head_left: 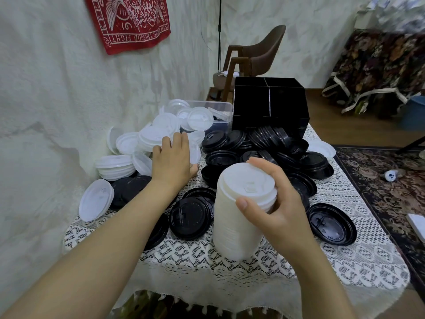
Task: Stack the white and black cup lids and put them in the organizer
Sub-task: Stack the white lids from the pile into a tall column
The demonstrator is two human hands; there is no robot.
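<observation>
A tall stack of white lids (236, 217) stands on the lace tablecloth near the front, and my right hand (276, 203) grips its top from the right side. My left hand (172, 160) reaches into the heap of loose white lids (147, 139) at the left, fingers spread over one lid; whether it grips it I cannot tell. Loose black lids (271, 148) pile up in the middle and right. The black organizer (271, 104) with its divided compartments stands at the back of the table.
A clear plastic bin (218, 107) holding white lids sits left of the organizer. The white wall runs close along the left. A brown chair (253, 54) stands behind the table. A patterned rug (379, 180) lies on the floor to the right.
</observation>
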